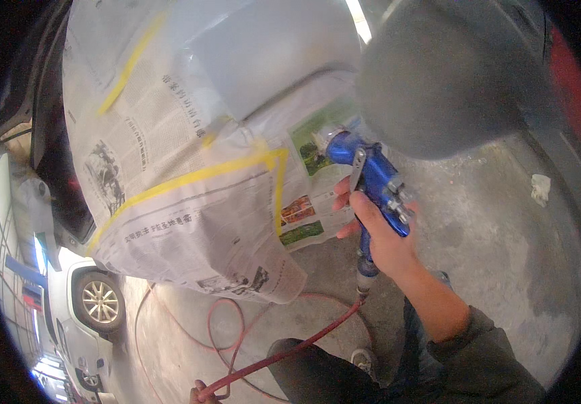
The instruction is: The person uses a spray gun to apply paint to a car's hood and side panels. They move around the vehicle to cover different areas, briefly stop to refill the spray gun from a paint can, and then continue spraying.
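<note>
"Nearest?"
"Left hand point(201, 392) curls round the red hose point(304, 346); beyond, right hand point(386, 232) wraps the blue spray gun point(379, 176), its head before the newspaper point(162, 236)!"
"Progress?"
"Masking looks done: yellow tape point(193, 177) borders paper, pale panel point(263, 54) exposed. Coating left? Can't tell."

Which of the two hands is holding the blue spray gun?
The right hand: its fingers wrap the blue spray gun. The left hand, low in the picture, grips the red hose instead.
</note>
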`<state>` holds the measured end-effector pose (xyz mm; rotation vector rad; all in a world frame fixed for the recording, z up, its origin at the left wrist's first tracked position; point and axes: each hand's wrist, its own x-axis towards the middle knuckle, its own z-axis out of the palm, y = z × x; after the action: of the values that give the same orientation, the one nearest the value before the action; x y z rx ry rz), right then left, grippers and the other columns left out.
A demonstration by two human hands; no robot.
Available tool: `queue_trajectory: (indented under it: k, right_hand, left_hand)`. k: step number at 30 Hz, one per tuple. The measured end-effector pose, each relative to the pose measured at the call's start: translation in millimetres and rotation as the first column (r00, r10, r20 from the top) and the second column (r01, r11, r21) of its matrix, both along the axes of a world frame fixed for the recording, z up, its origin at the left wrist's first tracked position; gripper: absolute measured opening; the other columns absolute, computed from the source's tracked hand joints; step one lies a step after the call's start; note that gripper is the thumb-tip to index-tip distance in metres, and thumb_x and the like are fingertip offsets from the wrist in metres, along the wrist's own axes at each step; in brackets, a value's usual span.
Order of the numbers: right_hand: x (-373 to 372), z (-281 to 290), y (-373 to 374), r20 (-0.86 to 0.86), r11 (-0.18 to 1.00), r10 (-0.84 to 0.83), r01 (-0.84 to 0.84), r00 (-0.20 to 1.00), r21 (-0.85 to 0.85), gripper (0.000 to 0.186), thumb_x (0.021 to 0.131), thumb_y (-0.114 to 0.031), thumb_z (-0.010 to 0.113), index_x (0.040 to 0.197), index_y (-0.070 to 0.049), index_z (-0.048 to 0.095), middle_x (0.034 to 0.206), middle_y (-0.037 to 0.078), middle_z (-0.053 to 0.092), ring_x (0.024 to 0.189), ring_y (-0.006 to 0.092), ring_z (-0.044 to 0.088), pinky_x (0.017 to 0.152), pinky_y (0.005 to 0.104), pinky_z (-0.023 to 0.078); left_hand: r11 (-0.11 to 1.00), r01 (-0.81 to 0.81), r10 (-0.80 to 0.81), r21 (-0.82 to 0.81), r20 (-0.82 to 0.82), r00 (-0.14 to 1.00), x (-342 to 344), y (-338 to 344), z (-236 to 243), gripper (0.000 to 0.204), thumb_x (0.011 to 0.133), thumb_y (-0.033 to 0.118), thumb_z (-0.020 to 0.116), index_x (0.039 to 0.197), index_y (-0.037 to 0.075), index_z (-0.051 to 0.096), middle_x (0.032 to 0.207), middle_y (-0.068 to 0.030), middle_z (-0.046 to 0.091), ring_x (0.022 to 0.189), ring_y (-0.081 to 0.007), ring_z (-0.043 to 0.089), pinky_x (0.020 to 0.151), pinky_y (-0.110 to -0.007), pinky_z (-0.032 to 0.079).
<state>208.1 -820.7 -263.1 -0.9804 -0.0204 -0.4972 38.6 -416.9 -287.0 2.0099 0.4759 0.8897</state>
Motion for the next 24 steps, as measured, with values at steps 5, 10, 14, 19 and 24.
queue_trajectory:
  k: [5, 10, 14, 19, 24]
  right_hand:
    - [2, 9, 5, 0.035, 0.972, 0.232, -0.23, 0.972, -0.052, 0.025, 0.091, -0.018, 0.059, 0.11, -0.001, 0.059, 0.097, 0.01, 0.064, 0.084, 0.0177, 0.063, 0.058, 0.0298, 0.058]
    - [5, 6, 1, -0.053, 0.971, 0.23, -0.232, 0.972, -0.047, 0.023, 0.089, -0.021, 0.063, 0.099, -0.001, 0.058, 0.077, 0.005, 0.059, 0.064, 0.0102, 0.055, 0.046, 0.0236, 0.045]
    - [3, 5, -11, -0.073, 0.99, 0.134, -0.138, 0.988, -0.041, 0.02, 0.089, -0.02, 0.061, 0.094, -0.001, 0.058, 0.071, 0.004, 0.056, 0.056, 0.0088, 0.049, 0.045, 0.0222, 0.039]
    - [8, 1, -33, -0.025, 0.997, 0.073, -0.074, 0.997, -0.027, 0.023, 0.089, -0.023, 0.06, 0.091, 0.0, 0.057, 0.071, 0.005, 0.054, 0.059, 0.0093, 0.049, 0.046, 0.0221, 0.039]
    - [14, 0, -48, -0.013, 1.0, 0.004, -0.004, 1.0, 0.022, 0.024, 0.089, -0.023, 0.06, 0.089, 0.0, 0.057, 0.07, 0.006, 0.053, 0.06, 0.0101, 0.05, 0.045, 0.0231, 0.038]
  left_hand:
    - [0.999, -0.039, 0.041, 0.027, -0.065, 0.997, 2, -13, 11, 0.047, 0.086, 0.033, 0.064, 0.056, 0.009, 0.037, 0.056, 0.0046, 0.032, 0.053, -0.0076, 0.028, 0.048, -0.027, 0.02]
    - [0.999, -0.013, 0.016, 0.03, -0.086, 0.996, 4, -24, 17, 0.044, 0.087, 0.029, 0.062, 0.056, 0.01, 0.037, 0.056, 0.0048, 0.031, 0.053, -0.0075, 0.028, 0.047, -0.026, 0.021]
    - [0.999, -0.019, 0.016, -0.027, -0.088, 0.996, 8, -21, 8, 0.043, 0.087, 0.027, 0.062, 0.057, 0.01, 0.037, 0.056, 0.0054, 0.031, 0.053, -0.0067, 0.028, 0.043, -0.023, 0.022]
    - [0.999, 0.016, -0.02, -0.039, -0.099, 0.995, 9, -16, 1, 0.04, 0.086, 0.024, 0.063, 0.058, 0.01, 0.039, 0.057, 0.0061, 0.031, 0.052, -0.006, 0.028, 0.041, -0.022, 0.022]
    - [0.999, 0.03, -0.032, -0.024, -0.102, 0.994, 16, -27, 6, 0.04, 0.085, 0.02, 0.064, 0.057, 0.009, 0.039, 0.056, 0.0054, 0.031, 0.05, -0.0062, 0.028, 0.04, -0.021, 0.023]
